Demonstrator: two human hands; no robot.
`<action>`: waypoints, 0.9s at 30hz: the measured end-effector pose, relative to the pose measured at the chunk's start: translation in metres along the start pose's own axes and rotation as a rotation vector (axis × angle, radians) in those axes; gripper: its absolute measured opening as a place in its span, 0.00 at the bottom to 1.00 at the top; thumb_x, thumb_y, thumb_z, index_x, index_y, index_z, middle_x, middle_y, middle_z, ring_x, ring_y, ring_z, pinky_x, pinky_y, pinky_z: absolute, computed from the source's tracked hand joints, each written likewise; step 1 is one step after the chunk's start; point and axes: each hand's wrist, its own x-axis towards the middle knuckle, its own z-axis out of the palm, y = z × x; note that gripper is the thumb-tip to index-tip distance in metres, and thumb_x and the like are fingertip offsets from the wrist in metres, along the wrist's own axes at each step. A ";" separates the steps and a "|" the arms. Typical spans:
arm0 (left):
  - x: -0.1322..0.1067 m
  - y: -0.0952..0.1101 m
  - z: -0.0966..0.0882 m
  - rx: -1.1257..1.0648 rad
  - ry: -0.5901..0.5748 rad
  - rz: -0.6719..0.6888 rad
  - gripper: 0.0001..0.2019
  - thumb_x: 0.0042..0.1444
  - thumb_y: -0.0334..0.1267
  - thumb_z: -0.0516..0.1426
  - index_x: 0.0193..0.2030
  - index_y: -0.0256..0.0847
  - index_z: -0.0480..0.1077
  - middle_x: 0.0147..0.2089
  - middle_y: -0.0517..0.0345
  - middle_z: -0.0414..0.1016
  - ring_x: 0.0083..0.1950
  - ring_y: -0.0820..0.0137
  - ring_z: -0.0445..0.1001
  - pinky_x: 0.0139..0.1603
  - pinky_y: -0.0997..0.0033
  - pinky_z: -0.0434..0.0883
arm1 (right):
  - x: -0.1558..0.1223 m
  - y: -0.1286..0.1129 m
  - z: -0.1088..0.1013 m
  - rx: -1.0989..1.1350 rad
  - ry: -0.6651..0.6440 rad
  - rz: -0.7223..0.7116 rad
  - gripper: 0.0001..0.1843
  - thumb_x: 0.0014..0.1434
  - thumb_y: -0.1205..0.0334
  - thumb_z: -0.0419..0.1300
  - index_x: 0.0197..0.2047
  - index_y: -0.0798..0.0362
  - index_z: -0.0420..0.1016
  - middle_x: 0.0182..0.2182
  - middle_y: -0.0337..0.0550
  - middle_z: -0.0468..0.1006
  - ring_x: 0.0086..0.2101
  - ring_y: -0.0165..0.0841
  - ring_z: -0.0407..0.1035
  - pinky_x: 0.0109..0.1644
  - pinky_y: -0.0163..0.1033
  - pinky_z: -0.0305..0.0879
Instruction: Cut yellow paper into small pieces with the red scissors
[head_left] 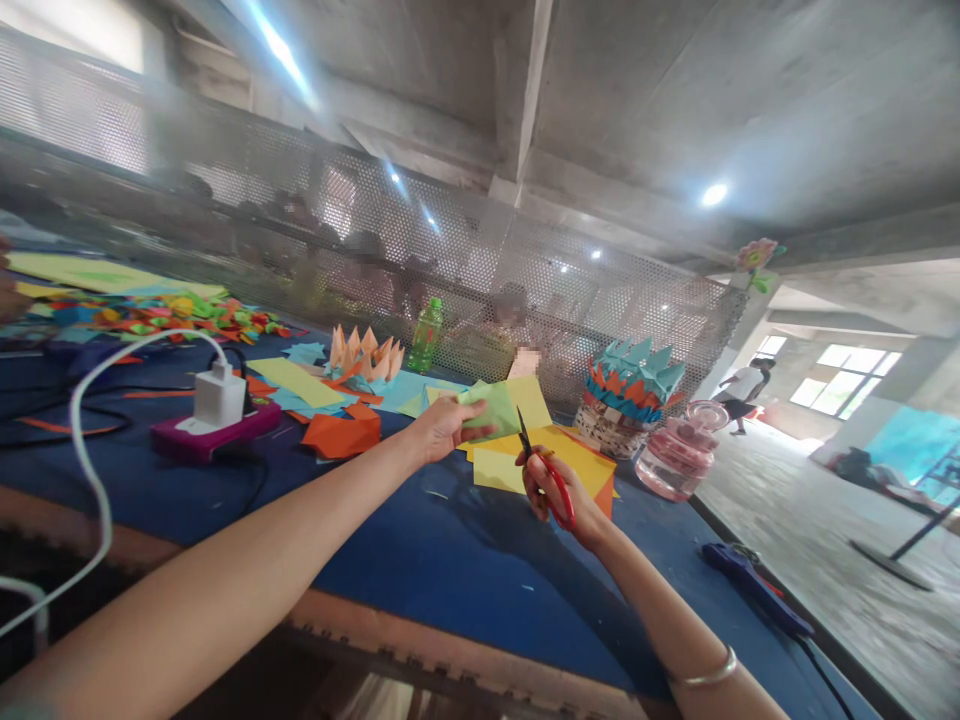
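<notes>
The right hand (556,500) is clamped on red-handled scissors (526,436) — blades together, tips angled up-left — just beside the green paper (491,412) pinched by the left hand (444,430).

From here I see a pale green paper sheet (491,412) pinched in the left hand (442,430), tilted and slightly bent, above the far half of the bench (465,600). Just right of it, the right hand (546,492) grips red-handled scissors (562,503), their dark points rising beside the sheet's lower edge. I can't tell whether they touch it.
</notes>
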 end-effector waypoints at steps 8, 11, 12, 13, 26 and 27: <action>-0.001 0.000 0.000 0.016 0.005 -0.001 0.12 0.53 0.20 0.58 0.43 0.32 0.76 0.40 0.48 0.80 0.39 0.67 0.80 0.37 0.74 0.79 | 0.001 0.001 0.000 0.018 0.002 -0.004 0.27 0.54 0.33 0.54 0.37 0.50 0.61 0.19 0.30 0.60 0.16 0.25 0.56 0.16 0.32 0.54; 0.000 -0.001 0.000 0.021 0.003 0.000 0.12 0.53 0.20 0.58 0.43 0.32 0.76 0.41 0.49 0.80 0.39 0.68 0.79 0.37 0.74 0.79 | 0.001 0.001 0.001 0.022 0.005 0.009 0.28 0.53 0.32 0.54 0.37 0.50 0.60 0.18 0.29 0.60 0.15 0.25 0.56 0.15 0.31 0.53; 0.000 -0.001 0.000 0.021 0.002 0.002 0.12 0.53 0.20 0.58 0.43 0.32 0.76 0.41 0.49 0.80 0.40 0.68 0.79 0.37 0.74 0.79 | 0.001 0.000 0.001 0.020 0.008 0.015 0.28 0.53 0.31 0.54 0.37 0.50 0.60 0.18 0.29 0.60 0.15 0.24 0.55 0.15 0.31 0.53; 0.000 -0.001 0.000 0.020 0.002 0.004 0.12 0.53 0.20 0.58 0.42 0.32 0.76 0.41 0.49 0.80 0.40 0.67 0.79 0.38 0.74 0.79 | 0.000 0.000 0.001 0.014 0.012 0.022 0.29 0.52 0.31 0.54 0.37 0.50 0.60 0.17 0.29 0.60 0.14 0.24 0.55 0.15 0.31 0.53; 0.001 -0.002 -0.002 0.013 -0.001 0.001 0.09 0.53 0.21 0.59 0.39 0.32 0.76 0.40 0.48 0.80 0.38 0.67 0.79 0.37 0.73 0.79 | 0.003 0.006 0.002 0.006 0.060 0.030 0.27 0.52 0.34 0.56 0.35 0.51 0.61 0.14 0.27 0.59 0.11 0.23 0.53 0.11 0.30 0.52; 0.001 -0.002 -0.001 0.018 0.002 0.002 0.09 0.53 0.21 0.58 0.39 0.31 0.76 0.40 0.48 0.80 0.38 0.68 0.79 0.37 0.73 0.79 | 0.002 0.006 0.003 0.009 0.059 0.034 0.27 0.52 0.34 0.56 0.35 0.51 0.61 0.14 0.27 0.59 0.11 0.23 0.53 0.11 0.30 0.51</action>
